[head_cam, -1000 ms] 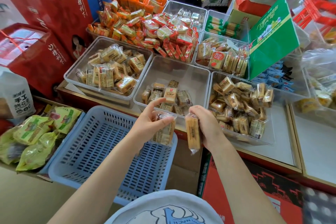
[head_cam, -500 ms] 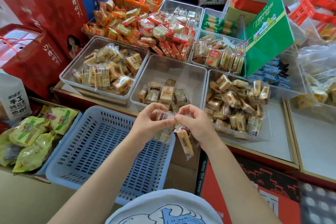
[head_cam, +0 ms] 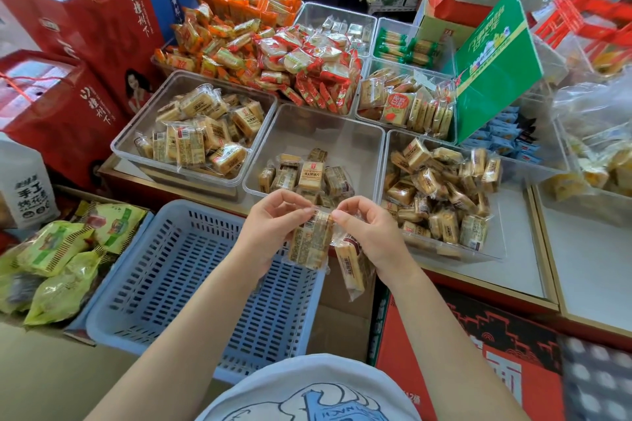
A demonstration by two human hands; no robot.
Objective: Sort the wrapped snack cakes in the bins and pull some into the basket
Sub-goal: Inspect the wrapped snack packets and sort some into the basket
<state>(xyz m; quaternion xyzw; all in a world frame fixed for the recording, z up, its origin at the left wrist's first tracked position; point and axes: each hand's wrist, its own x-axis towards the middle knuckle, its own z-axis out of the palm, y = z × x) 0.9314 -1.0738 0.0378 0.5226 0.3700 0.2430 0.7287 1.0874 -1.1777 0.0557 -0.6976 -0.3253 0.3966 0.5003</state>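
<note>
Shop counter w/ bins [head_cam: 316, 126]; both hands, left [head_cam: 270, 232] & right [head_cam: 371, 236], pinch wrapped cakes [head_cam: 309, 243] over basket [head_cam: 191, 270].

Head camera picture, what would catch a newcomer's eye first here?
Two hands, left hand and right hand, pinch wrapped snack cakes at centre, above the blue basket. Behind them sit clear bins of similar cakes, with a heap of orange and red packets farther back.

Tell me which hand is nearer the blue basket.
Left. The left hand is over the blue basket's far right corner; the right hand is beyond its right edge.
</note>
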